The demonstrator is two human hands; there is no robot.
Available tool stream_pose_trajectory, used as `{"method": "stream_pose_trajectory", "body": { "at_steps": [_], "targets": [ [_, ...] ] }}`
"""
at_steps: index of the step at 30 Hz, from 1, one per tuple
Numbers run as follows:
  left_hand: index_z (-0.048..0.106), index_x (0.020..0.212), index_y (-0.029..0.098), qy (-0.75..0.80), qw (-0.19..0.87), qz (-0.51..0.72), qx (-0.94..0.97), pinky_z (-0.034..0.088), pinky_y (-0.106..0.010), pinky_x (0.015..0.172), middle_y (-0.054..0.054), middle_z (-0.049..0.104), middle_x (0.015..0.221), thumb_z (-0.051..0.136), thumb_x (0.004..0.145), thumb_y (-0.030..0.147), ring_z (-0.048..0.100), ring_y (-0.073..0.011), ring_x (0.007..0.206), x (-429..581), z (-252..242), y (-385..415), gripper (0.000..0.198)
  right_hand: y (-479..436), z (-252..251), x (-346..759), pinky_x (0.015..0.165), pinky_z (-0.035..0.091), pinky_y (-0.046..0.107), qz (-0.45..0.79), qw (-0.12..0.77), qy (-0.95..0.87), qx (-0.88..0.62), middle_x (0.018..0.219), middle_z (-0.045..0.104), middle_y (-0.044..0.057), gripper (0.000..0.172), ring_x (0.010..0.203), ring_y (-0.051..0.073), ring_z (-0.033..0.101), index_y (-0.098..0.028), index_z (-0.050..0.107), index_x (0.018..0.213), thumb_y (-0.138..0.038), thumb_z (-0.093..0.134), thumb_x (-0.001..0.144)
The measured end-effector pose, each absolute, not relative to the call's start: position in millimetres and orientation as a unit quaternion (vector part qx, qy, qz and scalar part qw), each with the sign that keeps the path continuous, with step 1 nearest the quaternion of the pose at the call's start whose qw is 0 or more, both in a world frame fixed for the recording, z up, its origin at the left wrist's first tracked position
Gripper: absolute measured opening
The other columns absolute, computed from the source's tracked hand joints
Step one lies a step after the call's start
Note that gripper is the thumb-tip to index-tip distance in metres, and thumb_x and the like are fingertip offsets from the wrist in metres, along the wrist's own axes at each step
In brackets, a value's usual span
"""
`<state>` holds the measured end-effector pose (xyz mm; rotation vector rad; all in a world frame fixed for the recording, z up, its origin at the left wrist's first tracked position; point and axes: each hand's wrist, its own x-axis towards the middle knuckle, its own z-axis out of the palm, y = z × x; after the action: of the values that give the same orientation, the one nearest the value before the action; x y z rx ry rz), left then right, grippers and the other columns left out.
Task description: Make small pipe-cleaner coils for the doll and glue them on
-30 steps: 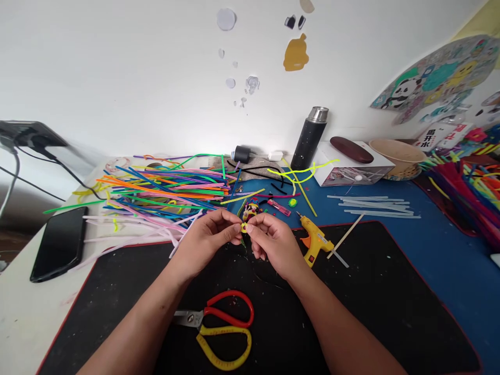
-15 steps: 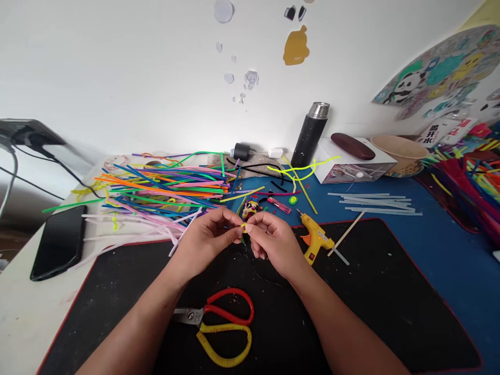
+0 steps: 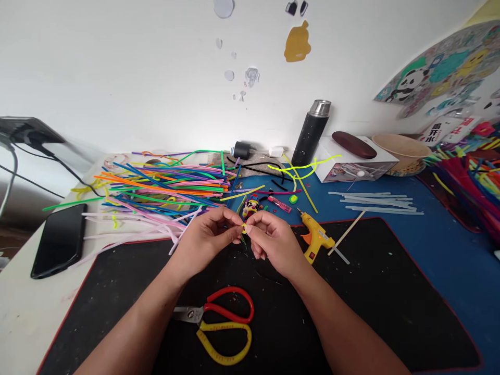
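Between my fingertips is a small yellow piece of pipe cleaner [image 3: 244,228], mostly covered by the fingers. My left hand [image 3: 214,233] pinches it from the left, and my right hand [image 3: 269,237] pinches it from the right. Just beyond my fingers lies a small colourful figure [image 3: 250,207] with a pale face, a green strip beside it. Closer to me, scissors [image 3: 226,327] with one red and one yellow handle rest on the black mat [image 3: 351,312]. A yellow glue gun [image 3: 317,237] lies right of my right hand.
Many coloured pipe cleaners [image 3: 167,182] are heaped at the left, near a black phone [image 3: 58,240]. Clear glue sticks [image 3: 377,202] lie at the right. Along the wall stand a black thermos [image 3: 311,133], a white box [image 3: 353,161] and a round basket [image 3: 402,148].
Both hands keep pinching the yellow piece in nearly the same spot, with only slight finger movement. The view has shifted very slightly.
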<state>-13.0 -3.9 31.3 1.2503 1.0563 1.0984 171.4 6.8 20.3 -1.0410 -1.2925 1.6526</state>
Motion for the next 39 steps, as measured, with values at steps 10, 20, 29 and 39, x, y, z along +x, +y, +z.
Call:
{"method": "stream_pose_trajectory", "body": {
  "at_steps": [10,20,29,39],
  "targets": [
    [0.076,0.089,0.018,0.461,0.549,0.443,0.539,0.054,-0.025,0.068,0.0,0.071,0.08,0.081,0.086,0.026,0.066,-0.013,0.068,-15.8,33.1,-5.1,0.01,7.5,20.6,174.2,0.04,0.033,0.02,0.653,0.359,-0.525,-0.411,0.049,0.049,-0.012,0.011,0.037,0.008,0.047,-0.022,0.062,0.088,-0.031,0.066,0.091],
    [0.076,0.09,0.02,0.467,0.55,0.414,0.555,0.053,-0.025,0.068,0.001,0.07,0.078,0.078,0.088,0.024,0.066,-0.0137,0.068,-19.3,28.9,-4.6,0.005,8.0,20.1,175.0,0.041,0.032,0.019,0.656,0.331,-0.542,-0.408,0.05,0.049,-0.013,0.006,0.037,0.007,0.047,-0.023,0.059,0.088,-0.026,0.064,0.091],
    [0.075,0.091,0.019,0.47,0.544,0.421,0.553,0.053,-0.026,0.07,0.001,0.07,0.081,0.079,0.088,0.026,0.067,-0.0145,0.071,-18.6,29.7,-6.0,0.008,10.0,20.6,176.0,0.038,0.031,0.018,0.673,0.325,-0.525,-0.408,0.047,0.049,-0.013,0.007,0.036,0.008,0.045,-0.023,0.059,0.089,-0.028,0.064,0.09],
    [0.076,0.091,0.02,0.476,0.519,0.403,0.585,0.052,-0.026,0.071,-0.001,0.072,0.082,0.075,0.091,0.026,0.067,-0.0161,0.073,-19.4,28.4,-6.0,0.006,10.5,20.1,176.9,0.039,0.032,0.018,0.673,0.316,-0.533,-0.403,0.05,0.047,-0.013,0.009,0.037,0.008,0.047,-0.023,0.058,0.087,-0.029,0.065,0.091]
  ]
}}
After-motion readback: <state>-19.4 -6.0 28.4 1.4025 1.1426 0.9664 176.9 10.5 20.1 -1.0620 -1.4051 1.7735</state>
